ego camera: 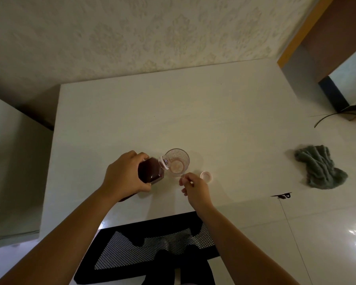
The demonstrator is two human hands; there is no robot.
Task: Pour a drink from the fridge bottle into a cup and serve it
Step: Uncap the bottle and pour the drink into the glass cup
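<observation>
My left hand (124, 175) grips a bottle (151, 170) of dark red drink, tilted to the right so that its open neck rests over the rim of a clear glass cup (177, 162). The cup stands on the white table (173, 112) with a thin pale layer at its bottom. My right hand (194, 190) pinches the cup's near rim with thumb and fingers. The bottle's pink cap (206, 176) lies on the table just right of the cup, beside my right hand.
A crumpled grey cloth (321, 167) lies on the glossy floor to the right. A black mesh chair back (152, 247) stands against the table's near edge. A patterned wall runs behind the table. A white cabinet (10, 171) stands at the left.
</observation>
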